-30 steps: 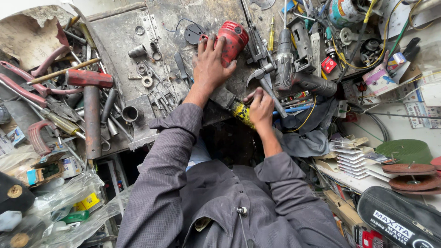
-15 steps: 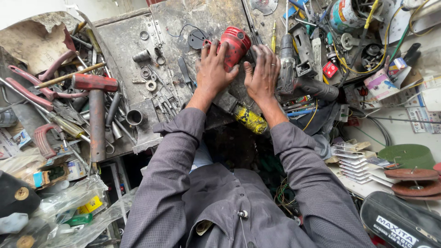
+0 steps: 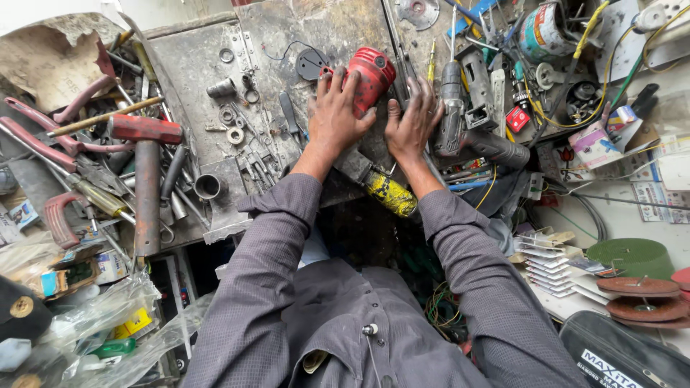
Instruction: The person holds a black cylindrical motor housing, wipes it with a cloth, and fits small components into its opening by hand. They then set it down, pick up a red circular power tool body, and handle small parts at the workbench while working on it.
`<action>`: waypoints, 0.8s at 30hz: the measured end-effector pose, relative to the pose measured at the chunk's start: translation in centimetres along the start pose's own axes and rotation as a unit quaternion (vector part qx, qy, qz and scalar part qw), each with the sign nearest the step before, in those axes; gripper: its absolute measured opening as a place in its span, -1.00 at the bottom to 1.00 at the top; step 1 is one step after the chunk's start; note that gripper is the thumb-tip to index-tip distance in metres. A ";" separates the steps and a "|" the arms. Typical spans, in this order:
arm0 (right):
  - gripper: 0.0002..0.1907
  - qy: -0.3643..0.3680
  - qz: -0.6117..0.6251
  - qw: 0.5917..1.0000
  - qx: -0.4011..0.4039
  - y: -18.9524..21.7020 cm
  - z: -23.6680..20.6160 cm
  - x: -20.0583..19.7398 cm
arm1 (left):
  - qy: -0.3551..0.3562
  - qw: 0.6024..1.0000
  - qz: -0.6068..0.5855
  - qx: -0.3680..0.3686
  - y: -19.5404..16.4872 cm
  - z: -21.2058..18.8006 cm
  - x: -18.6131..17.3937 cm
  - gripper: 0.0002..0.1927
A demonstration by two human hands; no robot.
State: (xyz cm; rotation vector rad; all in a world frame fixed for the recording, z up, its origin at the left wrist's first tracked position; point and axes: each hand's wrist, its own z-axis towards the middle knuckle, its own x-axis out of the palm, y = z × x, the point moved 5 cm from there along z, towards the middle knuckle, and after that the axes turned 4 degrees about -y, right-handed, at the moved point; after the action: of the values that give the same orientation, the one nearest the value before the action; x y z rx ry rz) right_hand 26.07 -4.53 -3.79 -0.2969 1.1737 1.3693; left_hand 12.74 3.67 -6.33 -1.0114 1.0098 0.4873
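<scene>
1. Head view, centre top: my left hand (image 3: pixel 336 115) lies palm down, fingers spread wide, on the red tool (image 3: pixel 370 75). It rests flat over the tool's near side. I cannot tell whether it grips.
2. Head view, centre top, just right of the left: my right hand (image 3: pixel 413 122) is also palm down with fingers spread, pressing on the bench beside the red tool. It closes on nothing I can see.
3. Red tool: upper centre of the frame, on the grimy metal bench (image 3: pixel 194 65), its red cap pointing to the upper right.
4. Yellow handle (image 3: pixel 388 192): centre of the frame, just below both wrists, tilted down to the right.
5. Grey drill (image 3: pixel 451 108): right of centre, touching or just beside the right hand's fingers.
6. Hammer (image 3: pixel 146 165): left of the frame, red head up, shaft running down.
7. Sockets and washers (image 3: pixel 230 115): scattered upper left of centre, near the left hand.
8. Discs (image 3: pixel 636 286): lower right, stacked, rust-brown, beside a green one.
9. Grey sleeves (image 3: pixel 266 259): lower centre, covering both of my forearms.
</scene>
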 end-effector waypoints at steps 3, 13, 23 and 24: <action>-0.56 -0.059 0.141 0.988 -0.008 -0.1 -0.6 -2.5 | 0.014 1.000 -0.002 -0.007 -0.3 -0.5 0.0 -0.11; -0.67 0.229 0.170 0.928 0.238 -2.8 -8.1 -3.6 | -0.007 1.000 0.002 -0.003 -0.8 -0.5 -0.9 -0.14; -0.71 0.236 0.387 0.825 0.337 -3.0 -8.3 -2.8 | -0.006 1.000 -0.004 -0.005 -1.0 -0.5 -1.3 -0.13; -0.72 0.252 0.384 0.816 0.352 -3.1 -8.4 -2.4 | -0.009 1.000 -0.004 -0.006 -1.0 -0.6 -1.3 -0.14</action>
State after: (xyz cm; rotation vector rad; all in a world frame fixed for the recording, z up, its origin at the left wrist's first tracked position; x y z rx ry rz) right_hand 25.35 -13.15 -7.09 0.4381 2.3256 1.4268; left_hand 12.59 2.76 -4.84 -1.0197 0.9873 0.4961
